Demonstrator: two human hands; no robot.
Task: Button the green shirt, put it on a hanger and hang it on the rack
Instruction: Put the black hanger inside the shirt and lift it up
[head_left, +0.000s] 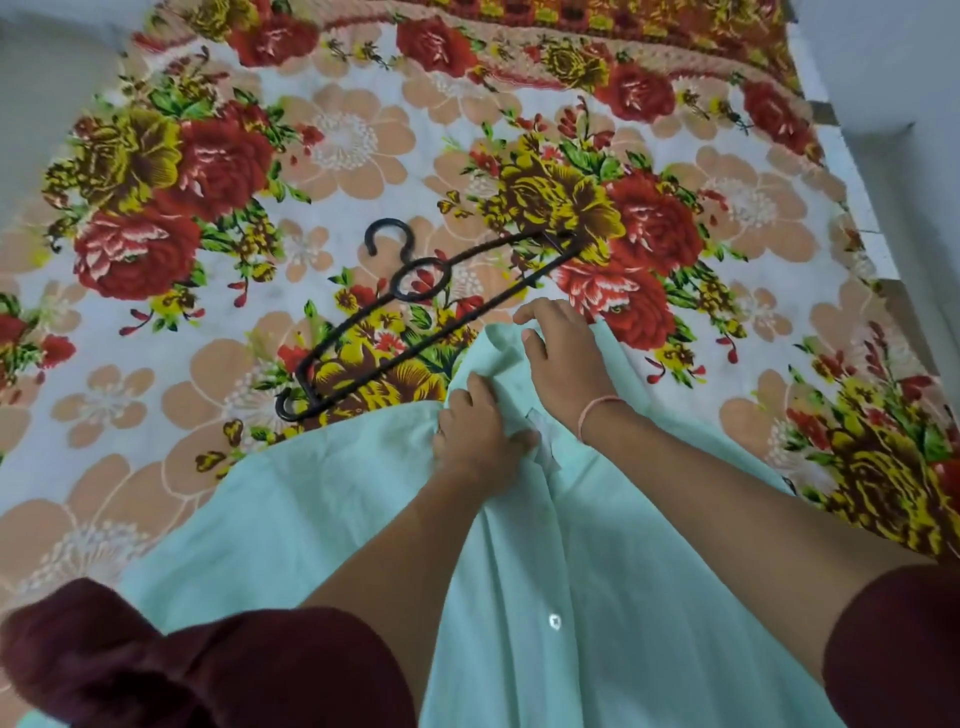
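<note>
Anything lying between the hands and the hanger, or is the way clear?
Nothing visible. The hanger lies uncovered on the floral sheet just past the top of the green shirt, near the left hand and right hand.

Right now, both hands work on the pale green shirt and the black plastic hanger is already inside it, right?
No: the head view shows the black plastic hanger lying bare on the floral bedsheet beside the pale green shirt.

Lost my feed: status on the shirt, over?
Left hand, right hand gripping green shirt near collar. Hanger flat on bedsheet, untouched. Nothing blocking.
</note>
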